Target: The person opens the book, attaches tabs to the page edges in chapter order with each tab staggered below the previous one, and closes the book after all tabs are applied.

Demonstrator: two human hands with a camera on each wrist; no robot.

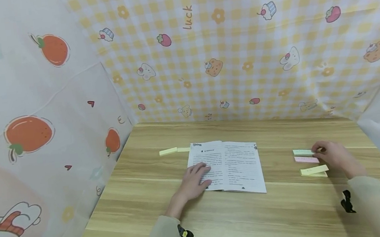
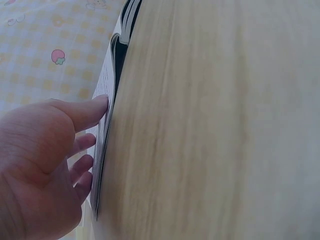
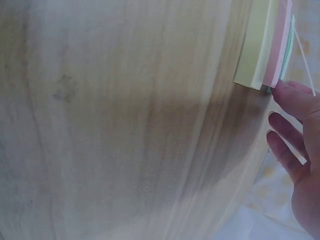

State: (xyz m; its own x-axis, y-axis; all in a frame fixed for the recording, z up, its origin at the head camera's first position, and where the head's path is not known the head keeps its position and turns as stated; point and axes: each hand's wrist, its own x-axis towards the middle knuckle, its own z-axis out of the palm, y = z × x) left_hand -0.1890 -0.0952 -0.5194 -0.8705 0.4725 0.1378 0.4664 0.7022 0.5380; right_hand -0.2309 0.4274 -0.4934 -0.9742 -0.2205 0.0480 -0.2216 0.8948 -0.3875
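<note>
An open book (image 1: pixel 241 167) with printed pages lies on the wooden table. My left hand (image 1: pixel 195 181) rests on its left page, fingers loosely bent; the left wrist view shows the thumb and fingers of that hand (image 2: pixel 50 155) against the page near the edge. Off to the right, my right hand (image 1: pixel 336 155) is at the right end of a green sticky note pad (image 1: pixel 302 152). In the right wrist view, a thin sheet (image 3: pixel 304 60) stands away from the pad and runs to the fingers, which pinch its end. A pink sticky note pad (image 1: pixel 306 159) lies just below the green one.
Nearer the front lies a yellow sticky note pad (image 1: pixel 313 171), its top sheet skewed. Pale yellow sticky strips (image 1: pixel 168 151) extend left from the book's upper left edge. Patterned cloth (image 1: pixel 224 83) hangs behind the table (image 1: pixel 223 224) and along its sides.
</note>
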